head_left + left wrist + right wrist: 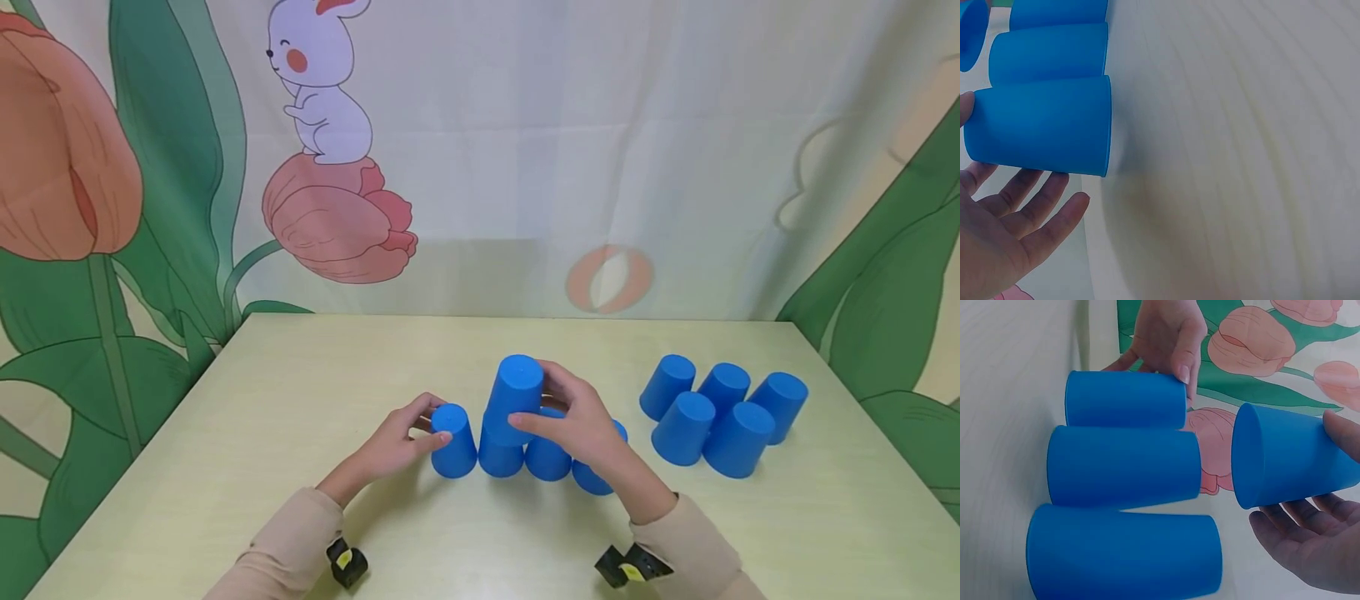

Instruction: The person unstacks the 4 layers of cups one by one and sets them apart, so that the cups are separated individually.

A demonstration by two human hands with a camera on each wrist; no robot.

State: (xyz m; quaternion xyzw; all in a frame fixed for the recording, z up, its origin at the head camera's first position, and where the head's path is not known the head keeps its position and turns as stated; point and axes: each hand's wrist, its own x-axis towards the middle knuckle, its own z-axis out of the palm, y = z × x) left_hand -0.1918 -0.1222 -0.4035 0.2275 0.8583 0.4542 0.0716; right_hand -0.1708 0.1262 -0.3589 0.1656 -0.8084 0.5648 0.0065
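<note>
Several upside-down blue cups stand in a row near the middle of the table. My left hand [393,443] holds the leftmost cup [454,448] between thumb and fingers, as the left wrist view [1041,128] cup shows from the side. Above the row, my right hand [583,423] grips another blue cup [517,398], mouth down. In the right wrist view this raised cup [1297,456] is apart from the standing ones. It overlaps the second cup [500,460] in the head view. The right hand partly hides the third cup [548,461] and the row's rightmost cup [590,478].
At the right of the pale table [337,367] stands a group of several more upside-down blue cups [684,429]. Behind the table's far edge hangs a curtain [480,167] printed with a rabbit and tulips. Both sleeves carry small black devices [347,563] at the wrist.
</note>
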